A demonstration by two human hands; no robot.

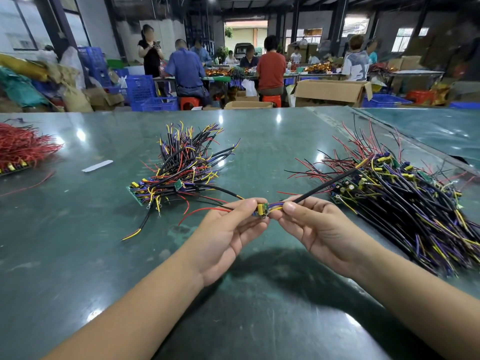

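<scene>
Above the green worktop, between two piles of wired boards, we pinch a small circuit board in our left hand while our right hand grips its black-sleeved wires.

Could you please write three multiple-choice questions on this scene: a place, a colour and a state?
1. Where is the pile of red wires? A) on the floor B) far left on the table C) in a crate
2. What colour is the sleeved cable that the right hand pinches? A) white B) green C) black
3. The small circuit board is: A) pinched by the left hand B) lying flat C) boxed
Answers: B, it lies at the table's left edge; C, its sleeve is black; A, that hand holds it up.
</scene>
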